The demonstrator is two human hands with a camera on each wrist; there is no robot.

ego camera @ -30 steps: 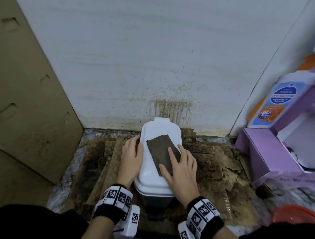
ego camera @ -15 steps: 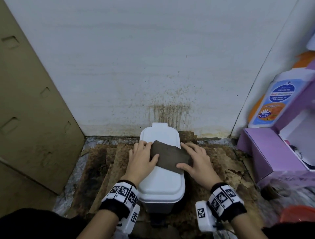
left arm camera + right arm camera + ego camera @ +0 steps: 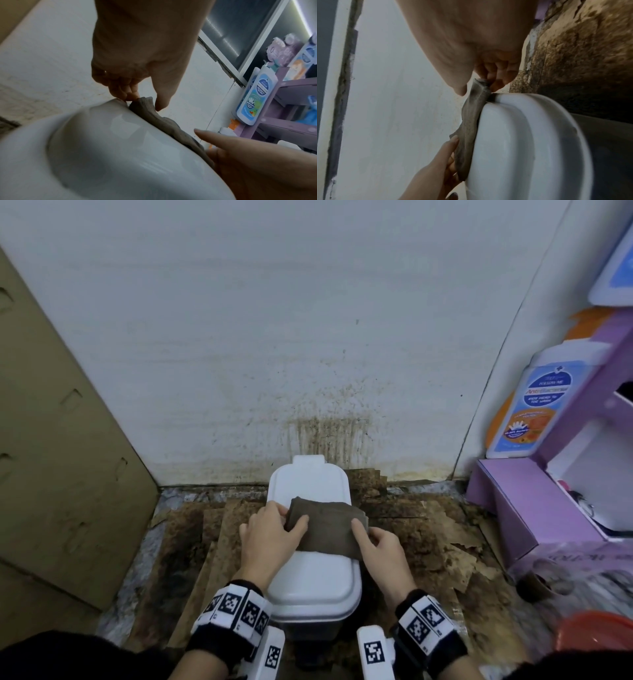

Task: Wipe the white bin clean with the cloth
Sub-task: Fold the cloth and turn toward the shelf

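A white bin (image 3: 313,583) with a shut lid stands on the floor against the wall. A brown cloth (image 3: 325,525) lies crosswise over the middle of the lid. My left hand (image 3: 291,517) pinches the cloth's left end between thumb and fingers. At the right end, my right hand (image 3: 363,534) pinches the cloth at the lid's edge. In the left wrist view my left hand (image 3: 145,101) grips the cloth (image 3: 154,116) above the lid (image 3: 102,148). The right wrist view has my right hand (image 3: 479,88) holding the cloth (image 3: 469,121) against the lid (image 3: 522,148).
A stained white wall (image 3: 325,433) rises just behind the bin. A cardboard panel (image 3: 68,474) leans at the left. Dirty cardboard sheets (image 3: 438,546) cover the floor. A purple shelf (image 3: 534,508) with a wash bottle (image 3: 527,405) stands right, an orange basin (image 3: 596,631) near right.
The cloth turned from lengthwise to crosswise on the lid. My left hand moved from the lid's side onto the cloth's left end, and my right hand shifted to its right end.
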